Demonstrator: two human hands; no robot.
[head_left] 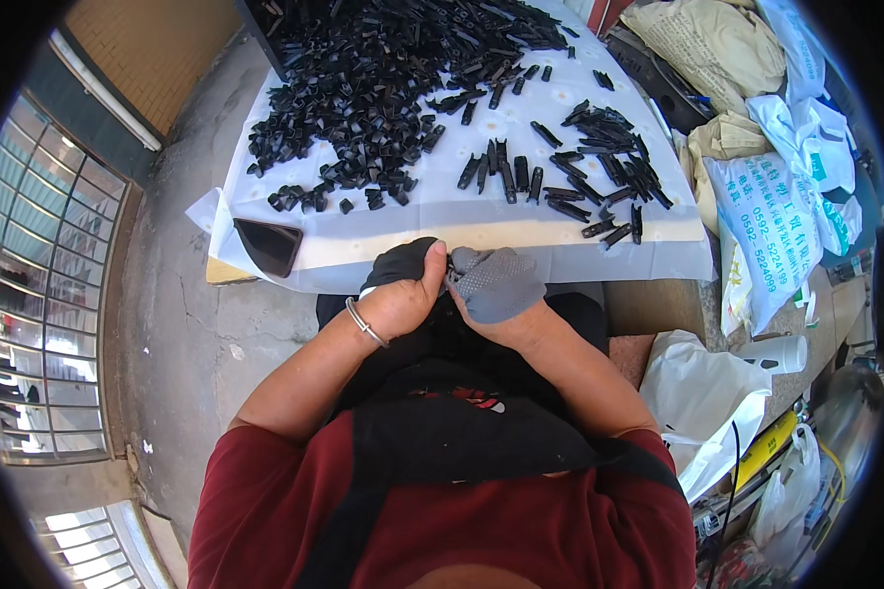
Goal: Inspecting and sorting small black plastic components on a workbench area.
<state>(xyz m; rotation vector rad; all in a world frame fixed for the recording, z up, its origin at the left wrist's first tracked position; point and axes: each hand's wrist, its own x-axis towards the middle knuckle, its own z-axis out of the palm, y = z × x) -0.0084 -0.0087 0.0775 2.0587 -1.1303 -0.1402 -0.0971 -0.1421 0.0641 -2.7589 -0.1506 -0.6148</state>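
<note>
Left hand [398, 299] is bare with a bangle, thumb clamped on the cuff of the grey glove [496, 283]; the glove sits half on the right hand [491, 290], over the lap just short of the worktop [442, 224] edge. Right grip: can't tell, fabric hides the fingers. Risk: a hard tug could slip the cuff or swing a hand into the phone [267, 243] overhanging the edge, or scatter the black parts [363, 88].

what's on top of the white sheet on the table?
On the white sheet: a big heap of small black parts, a smaller sorted group on the right, and a dark phone at the left corner. What lies under the heap is covered.
</note>
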